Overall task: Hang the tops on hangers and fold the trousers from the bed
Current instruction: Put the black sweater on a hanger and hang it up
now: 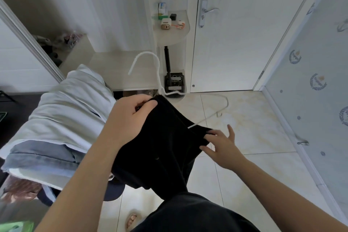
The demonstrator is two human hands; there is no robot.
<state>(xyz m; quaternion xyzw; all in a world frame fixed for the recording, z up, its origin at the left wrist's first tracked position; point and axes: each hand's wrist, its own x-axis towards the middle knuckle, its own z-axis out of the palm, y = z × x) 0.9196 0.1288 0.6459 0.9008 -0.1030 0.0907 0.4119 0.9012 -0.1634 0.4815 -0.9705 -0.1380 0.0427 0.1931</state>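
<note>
A black top (160, 143) hangs in front of me, partly threaded onto a white hanger (157, 73) whose hook sticks up above it and whose right arm pokes out of the fabric. My left hand (131, 117) grips the top's upper edge near the hanger neck. At the garment's right edge my right hand (220, 143) touches the fabric with its fingers spread. To the left, folded pale and denim clothes (62, 118) lie in a pile on the bed.
A white door (244, 34) stands ahead, and a sliding frosted glass panel (310, 81) is on the right. A small rounded shelf (171, 30) holds little items, with a black stand (174, 81) below it. Pale tile floor (244, 118) lies underfoot.
</note>
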